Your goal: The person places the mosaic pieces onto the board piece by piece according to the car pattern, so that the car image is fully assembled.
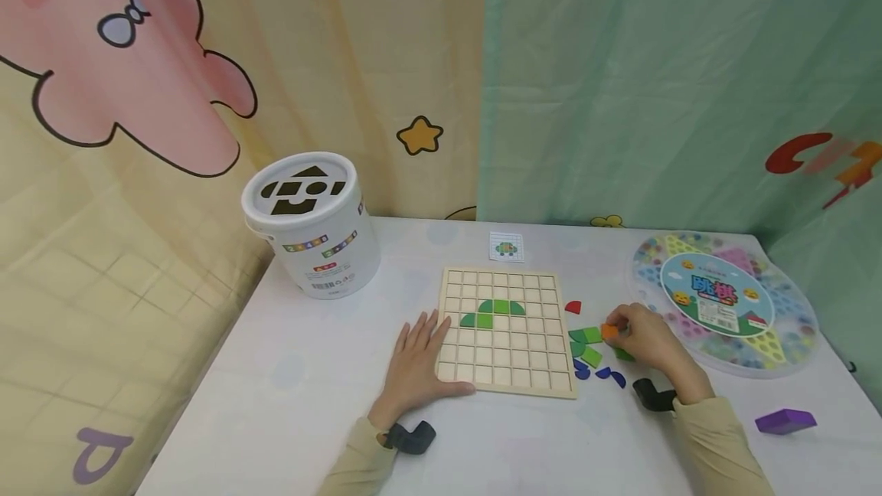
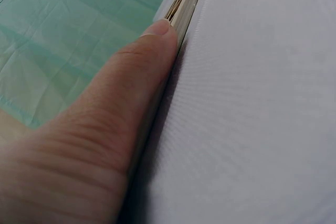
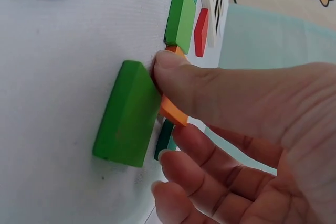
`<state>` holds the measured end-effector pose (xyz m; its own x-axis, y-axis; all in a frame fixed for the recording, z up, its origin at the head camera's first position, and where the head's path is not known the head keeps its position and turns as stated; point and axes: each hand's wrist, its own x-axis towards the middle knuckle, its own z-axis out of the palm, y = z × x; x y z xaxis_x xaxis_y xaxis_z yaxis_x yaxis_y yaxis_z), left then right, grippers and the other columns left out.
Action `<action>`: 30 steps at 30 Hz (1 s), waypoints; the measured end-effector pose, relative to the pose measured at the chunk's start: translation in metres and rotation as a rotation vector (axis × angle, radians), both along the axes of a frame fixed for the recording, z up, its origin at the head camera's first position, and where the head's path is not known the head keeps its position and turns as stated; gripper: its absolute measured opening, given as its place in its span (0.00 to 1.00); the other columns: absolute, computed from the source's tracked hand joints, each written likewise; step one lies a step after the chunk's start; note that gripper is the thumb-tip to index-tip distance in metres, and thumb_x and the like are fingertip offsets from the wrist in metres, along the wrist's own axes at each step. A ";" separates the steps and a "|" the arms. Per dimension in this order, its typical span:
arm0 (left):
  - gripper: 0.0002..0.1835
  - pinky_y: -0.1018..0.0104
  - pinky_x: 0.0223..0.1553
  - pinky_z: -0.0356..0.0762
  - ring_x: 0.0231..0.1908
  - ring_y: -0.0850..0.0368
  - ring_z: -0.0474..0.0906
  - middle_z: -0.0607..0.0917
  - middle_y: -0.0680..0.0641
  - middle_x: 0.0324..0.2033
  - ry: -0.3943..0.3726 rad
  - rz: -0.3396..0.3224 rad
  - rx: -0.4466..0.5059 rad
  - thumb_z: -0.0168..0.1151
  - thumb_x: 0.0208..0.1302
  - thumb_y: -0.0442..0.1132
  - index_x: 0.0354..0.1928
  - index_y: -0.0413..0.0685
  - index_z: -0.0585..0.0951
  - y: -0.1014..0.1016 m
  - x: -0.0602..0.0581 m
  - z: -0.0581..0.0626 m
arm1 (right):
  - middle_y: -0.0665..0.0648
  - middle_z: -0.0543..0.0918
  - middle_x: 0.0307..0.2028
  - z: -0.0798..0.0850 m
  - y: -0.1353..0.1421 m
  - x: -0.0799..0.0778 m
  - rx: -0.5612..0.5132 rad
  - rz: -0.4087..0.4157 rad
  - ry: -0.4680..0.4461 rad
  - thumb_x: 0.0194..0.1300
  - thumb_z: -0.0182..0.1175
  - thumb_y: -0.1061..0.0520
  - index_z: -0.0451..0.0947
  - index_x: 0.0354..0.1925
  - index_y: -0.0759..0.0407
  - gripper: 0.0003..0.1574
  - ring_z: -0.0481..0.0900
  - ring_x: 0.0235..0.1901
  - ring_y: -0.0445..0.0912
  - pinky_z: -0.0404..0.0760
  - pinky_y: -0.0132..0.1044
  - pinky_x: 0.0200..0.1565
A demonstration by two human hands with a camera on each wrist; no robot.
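A wooden grid board (image 1: 511, 362) lies on the table, with several green pieces (image 1: 501, 306) set in its upper cells. My left hand (image 1: 416, 368) rests at the board's lower left corner, fingers spread and thumb (image 2: 137, 72) along its near edge. To the right of the board, my right hand (image 1: 646, 337) pinches an orange block (image 3: 172, 113) between thumb and forefinger. A green block (image 3: 125, 116) lies right beside the thumb in the right wrist view. More green blocks (image 1: 591, 357), a red piece (image 1: 573, 307) and several blue pieces (image 1: 582, 370) are scattered nearby.
A white bucket (image 1: 324, 251) with shape cutouts in its lid stands at the back left. Behind the board lies a small picture card (image 1: 506, 247). A round Chinese checkers set (image 1: 792, 312) is at the right, with a purple block (image 1: 785, 421) in front of it.
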<state>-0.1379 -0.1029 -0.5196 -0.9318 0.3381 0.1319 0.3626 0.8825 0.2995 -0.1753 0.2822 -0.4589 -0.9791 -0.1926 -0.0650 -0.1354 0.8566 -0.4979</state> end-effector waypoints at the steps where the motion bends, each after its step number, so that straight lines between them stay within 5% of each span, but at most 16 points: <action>1: 0.64 0.53 0.69 0.32 0.72 0.50 0.37 0.49 0.46 0.73 0.000 -0.001 0.000 0.53 0.38 0.83 0.74 0.50 0.54 0.000 0.000 0.000 | 0.58 0.75 0.32 0.000 0.000 0.000 -0.004 -0.001 0.005 0.54 0.68 0.63 0.78 0.36 0.65 0.12 0.70 0.29 0.50 0.75 0.44 0.32; 16: 0.64 0.52 0.69 0.33 0.72 0.50 0.38 0.50 0.45 0.73 0.013 -0.006 0.010 0.55 0.39 0.82 0.74 0.50 0.54 0.000 0.000 0.000 | 0.55 0.80 0.28 0.000 -0.002 0.014 -0.067 -0.047 0.079 0.54 0.69 0.62 0.72 0.29 0.59 0.13 0.73 0.25 0.48 0.73 0.38 0.25; 30: 0.64 0.52 0.69 0.33 0.72 0.50 0.38 0.49 0.45 0.73 0.008 -0.004 0.007 0.55 0.39 0.82 0.74 0.50 0.54 0.001 0.001 0.002 | 0.58 0.78 0.33 0.003 -0.011 0.017 -0.100 -0.024 0.123 0.63 0.60 0.65 0.77 0.41 0.68 0.08 0.69 0.27 0.48 0.72 0.38 0.27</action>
<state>-0.1369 -0.1021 -0.5177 -0.9294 0.3410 0.1415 0.3686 0.8789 0.3028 -0.1578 0.2712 -0.4564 -0.9829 -0.1689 0.0738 -0.1809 0.8074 -0.5616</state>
